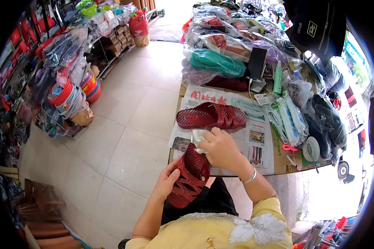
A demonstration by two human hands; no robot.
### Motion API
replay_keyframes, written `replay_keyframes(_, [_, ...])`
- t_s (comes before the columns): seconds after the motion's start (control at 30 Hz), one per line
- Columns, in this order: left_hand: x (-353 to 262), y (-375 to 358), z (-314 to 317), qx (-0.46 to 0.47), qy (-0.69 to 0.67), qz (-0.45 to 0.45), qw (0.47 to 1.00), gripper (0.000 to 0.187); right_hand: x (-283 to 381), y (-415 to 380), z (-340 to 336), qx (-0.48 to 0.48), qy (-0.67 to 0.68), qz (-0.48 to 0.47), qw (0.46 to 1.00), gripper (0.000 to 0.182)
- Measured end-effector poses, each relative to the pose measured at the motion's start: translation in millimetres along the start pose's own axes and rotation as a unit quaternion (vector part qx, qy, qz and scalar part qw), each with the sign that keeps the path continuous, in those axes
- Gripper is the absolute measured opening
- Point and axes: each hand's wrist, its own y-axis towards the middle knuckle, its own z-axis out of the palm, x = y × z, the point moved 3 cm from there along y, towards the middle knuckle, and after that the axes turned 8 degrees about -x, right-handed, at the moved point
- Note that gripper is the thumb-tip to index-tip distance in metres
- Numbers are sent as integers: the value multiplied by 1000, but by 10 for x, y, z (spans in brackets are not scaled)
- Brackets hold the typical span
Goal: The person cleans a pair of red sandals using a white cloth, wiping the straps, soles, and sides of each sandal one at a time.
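A dark red slide sandal (186,182) is tilted in front of my body, just off the table's near edge. My left hand (167,178) grips it by the side, thumb over the strap. In my right hand (220,148) is a crumpled white cloth (198,139), pressed against the heel end of the sandal's footbed. A matching red sandal (212,115) lies on its sole on the newspaper (253,143), just beyond my right hand. Part of the held sandal's underside is hidden.
Plastic-wrapped goods (218,62) pile up at the table's far side. A phone (257,64) with a white cable, a green tube (278,78) and a white cup (311,148) stand to the right. Buckets (62,93) and stacked wares line the left, beyond the tiled floor (129,141).
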Motion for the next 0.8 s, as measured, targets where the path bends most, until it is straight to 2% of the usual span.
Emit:
replay_keyframes(0.13, [48,2,-41,0,7,3,1000,57,222,-77,-146,58,42,-16,997,23])
replay_keyframes(0.2, [25,9,-37,9,24,15,1000,57,318,-110,-151,129,142,-97,977,14])
replay_keyframes(0.33, [-8,10,-30,8,23,6,1000,56,234,-82,-142,115,201,-97,968,15])
replay_keyframes(0.37, [8,11,-43,10,18,-4,1000,56,209,-45,-145,113,200,-99,968,15])
replay_keyframes(0.43, [16,13,-44,11,12,-14,1000,56,116,28,-217,-22,97,-41,994,26])
replay_keyframes(0.47, [17,11,-41,10,5,-20,1000,55,107,2,-162,-23,97,-41,994,26])
replay_keyframes(0.53, [8,23,-45,11,1,-24,1000,55,149,-50,6,24,-21,-66,997,24])
replay_keyframes(0.57, [15,27,-53,10,8,-19,1000,55,211,-62,0,2,-33,-71,997,20])
replay_keyframes(0.67, [-9,21,-36,1,23,-22,999,54,385,-90,-65,52,11,-121,991,16])
replay_keyframes(0.73, [-46,19,-26,-5,34,-27,999,54,451,-129,-69,40,42,-134,989,12])
replay_keyframes(0.8, [-99,21,-6,28,97,-10,995,53,499,-173,-46,129,130,-156,971,12])
